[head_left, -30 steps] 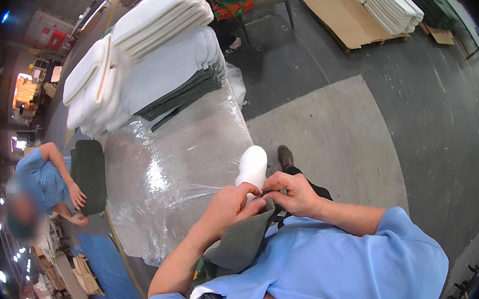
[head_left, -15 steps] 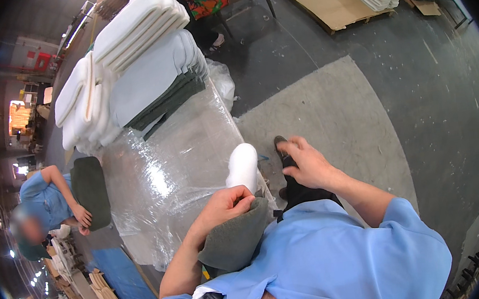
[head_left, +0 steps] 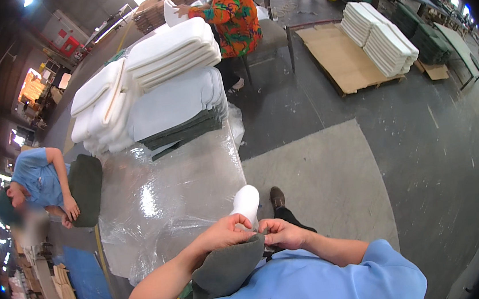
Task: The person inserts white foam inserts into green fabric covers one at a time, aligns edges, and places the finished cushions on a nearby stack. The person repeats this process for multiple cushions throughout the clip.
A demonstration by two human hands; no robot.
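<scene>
Left hand point(head_left: 228, 232) and right hand point(head_left: 286, 234) pinching textured grey-green fabric point(head_left: 231, 270), smooth round-ended white piece point(head_left: 245, 201) beyond

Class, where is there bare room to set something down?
Bare: the table between the grey sheets and white rounded piece; the cardboard left of its white stack. Crowded: the table's far end, under piled white pads; around the left hand, right hand and green fabric.
</scene>
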